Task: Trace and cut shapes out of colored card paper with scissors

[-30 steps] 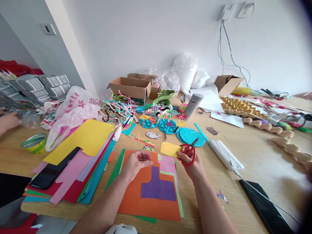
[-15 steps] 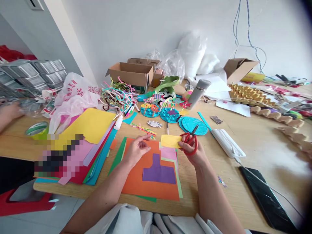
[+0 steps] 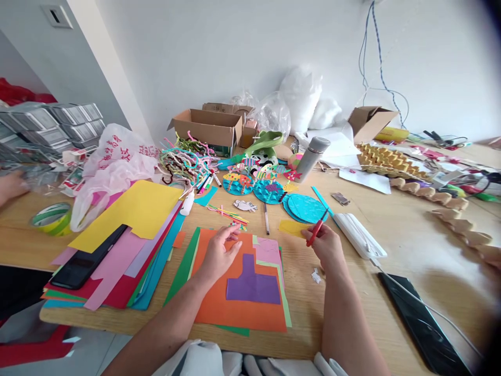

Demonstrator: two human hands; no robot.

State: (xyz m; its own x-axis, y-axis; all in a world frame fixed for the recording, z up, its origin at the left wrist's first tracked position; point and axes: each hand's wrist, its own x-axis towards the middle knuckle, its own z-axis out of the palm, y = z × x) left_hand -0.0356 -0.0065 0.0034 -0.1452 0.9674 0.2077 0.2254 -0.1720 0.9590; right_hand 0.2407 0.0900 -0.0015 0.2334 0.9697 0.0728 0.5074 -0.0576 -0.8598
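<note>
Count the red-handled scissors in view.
1: the red-handled scissors are in the right hand, which also holds a piece of yellow paper. More could be hidden from view.

Bright, diffuse light: pale wall, wooden table showing soft sheen and blurred shadow at right; edges stretched wide-angle, stacked boxes at left smeared, right corners blackened.
</note>
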